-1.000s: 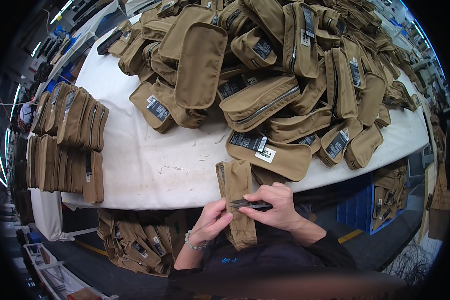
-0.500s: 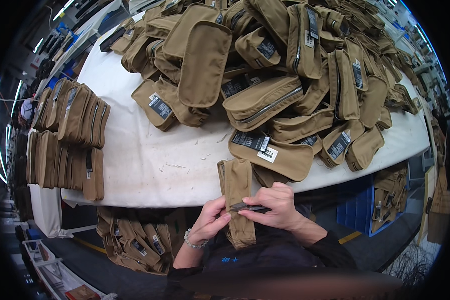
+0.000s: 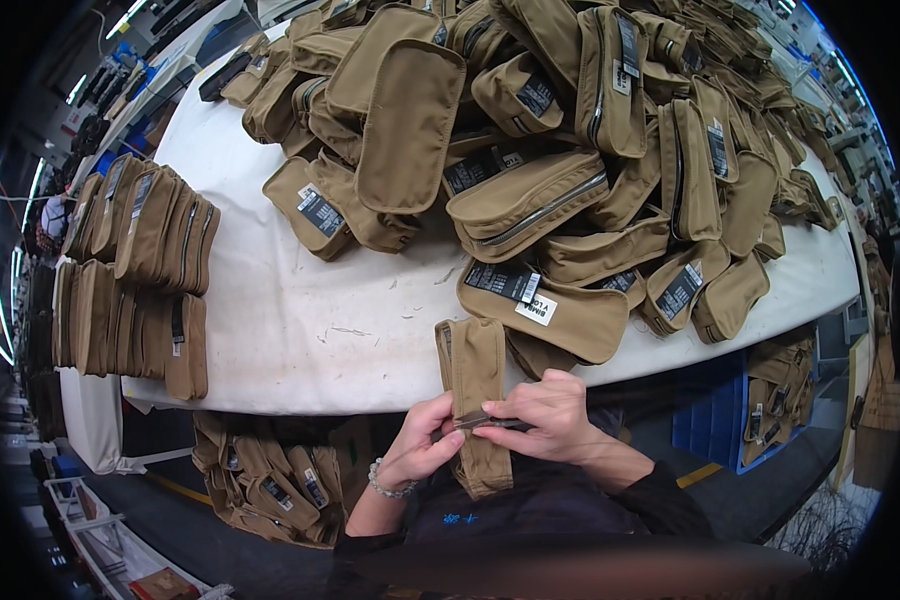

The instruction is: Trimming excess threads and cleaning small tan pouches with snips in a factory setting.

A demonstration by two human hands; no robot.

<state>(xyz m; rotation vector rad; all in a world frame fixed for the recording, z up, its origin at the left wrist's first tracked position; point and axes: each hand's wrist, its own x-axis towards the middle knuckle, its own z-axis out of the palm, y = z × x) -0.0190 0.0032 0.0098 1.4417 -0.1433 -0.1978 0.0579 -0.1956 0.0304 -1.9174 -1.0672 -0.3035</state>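
Observation:
A tan fabric pouch (image 3: 475, 375) hangs over the near edge of the white table (image 3: 300, 320), held edge-up. My left hand (image 3: 425, 445) pinches its left side near the middle. My right hand (image 3: 545, 415) grips it from the right, fingers closed around a small dark tool (image 3: 495, 422) pressed against the pouch. Just beyond my hands lies another tan pouch (image 3: 550, 310) with a white label and a black label.
A big heap of tan zippered pouches (image 3: 570, 150) covers the far and right table. Neat upright rows of pouches (image 3: 135, 270) stand at the left. More pouches fill a bin below the table (image 3: 270, 475). A bracelet circles my left wrist (image 3: 388, 487).
Both hands stayed on the pouch at the table edge, shifting only slightly; the small dark tool remains between them.

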